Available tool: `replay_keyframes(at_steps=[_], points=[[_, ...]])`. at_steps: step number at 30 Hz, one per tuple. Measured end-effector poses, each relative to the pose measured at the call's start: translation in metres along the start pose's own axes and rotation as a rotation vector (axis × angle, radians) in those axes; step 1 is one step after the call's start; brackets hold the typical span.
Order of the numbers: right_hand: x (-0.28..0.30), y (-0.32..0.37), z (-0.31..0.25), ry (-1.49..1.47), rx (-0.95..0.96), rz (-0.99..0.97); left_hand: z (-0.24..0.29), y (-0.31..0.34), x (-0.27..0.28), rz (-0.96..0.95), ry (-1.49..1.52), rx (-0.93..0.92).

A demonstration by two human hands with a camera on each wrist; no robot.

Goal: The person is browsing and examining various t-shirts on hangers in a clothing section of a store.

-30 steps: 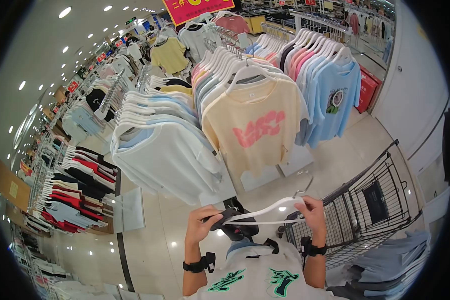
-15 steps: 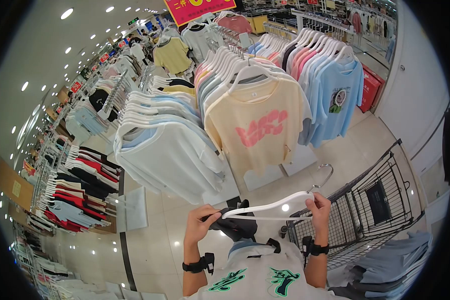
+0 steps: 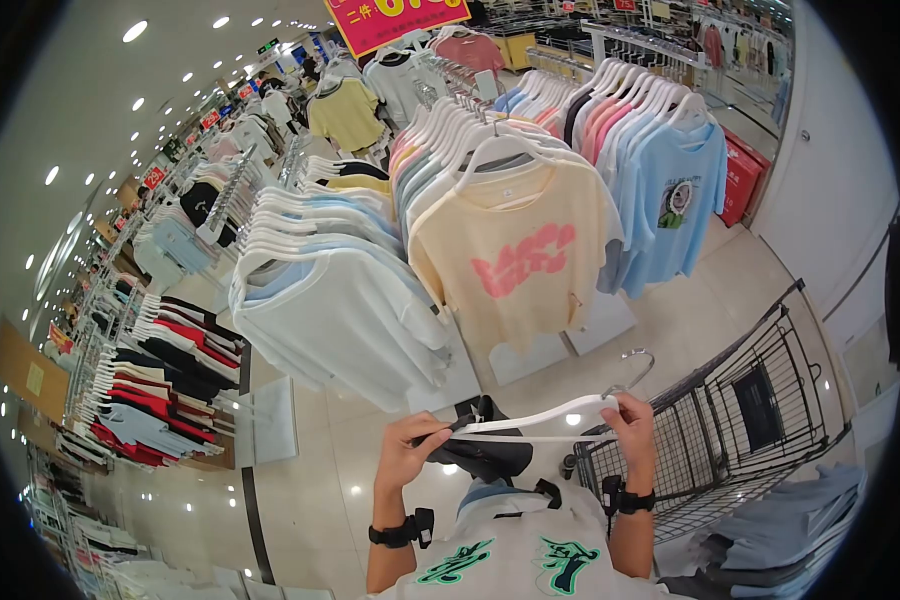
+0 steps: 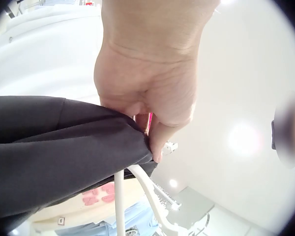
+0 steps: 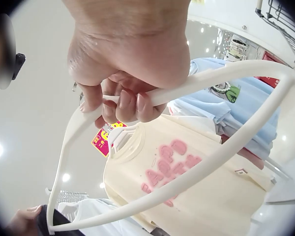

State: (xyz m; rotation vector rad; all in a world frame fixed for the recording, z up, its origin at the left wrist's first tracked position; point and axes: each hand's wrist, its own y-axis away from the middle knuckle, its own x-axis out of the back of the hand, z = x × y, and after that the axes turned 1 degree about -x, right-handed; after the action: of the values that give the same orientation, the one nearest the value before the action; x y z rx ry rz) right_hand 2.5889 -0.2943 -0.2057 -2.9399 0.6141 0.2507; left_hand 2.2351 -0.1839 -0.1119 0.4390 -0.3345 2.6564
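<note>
In the head view, a white clothes hanger (image 3: 545,413) is held in front of the body. My right hand (image 3: 631,425) grips it near the hook, and in the right wrist view its fingers curl round the upper arm of the hanger (image 5: 206,78). My left hand (image 3: 408,452) pinches the edge of a black garment (image 3: 495,458) at the hanger's far tip. Seen from the left wrist, that black garment (image 4: 64,147) drapes sideways from the fingers, with the hanger's end right at the cloth. The garment's type is unclear.
Ahead stands a rack with a cream shirt (image 3: 530,245) with pink lettering, white long-sleeved tops (image 3: 335,310) and light blue T-shirts (image 3: 670,200). A black wire shopping cart (image 3: 710,420) is at the right. Light blue garments (image 3: 790,530) hang near the lower right.
The hanger rises a little, then comes down again, its hook swinging right. Left thumb and fingers shift slightly right with the black garment at the hanger's tip.
</note>
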Motion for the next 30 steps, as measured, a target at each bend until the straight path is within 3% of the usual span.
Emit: replay_keyframes(at_steps=[6,12,18,26,30], points=[[-0.003,0.001,0.008,-0.016,-0.013,-0.068,-0.003,0.000,0.006,0.026,0.019,0.000],[-0.001,0.000,0.006,-0.073,0.068,0.065,-0.005,-0.001,0.010,0.050,-0.021,0.059],[0.003,-0.004,-0.003,-0.057,0.036,0.015,-0.006,-0.003,0.006,0.044,-0.064,0.032],[-0.017,-0.005,0.018,0.045,-0.103,-0.142,-0.007,-0.008,-0.009,-0.120,-0.092,0.032],[-0.025,-0.002,0.014,0.011,-0.130,-0.099,-0.011,-0.009,-0.011,-0.116,-0.083,0.047]])
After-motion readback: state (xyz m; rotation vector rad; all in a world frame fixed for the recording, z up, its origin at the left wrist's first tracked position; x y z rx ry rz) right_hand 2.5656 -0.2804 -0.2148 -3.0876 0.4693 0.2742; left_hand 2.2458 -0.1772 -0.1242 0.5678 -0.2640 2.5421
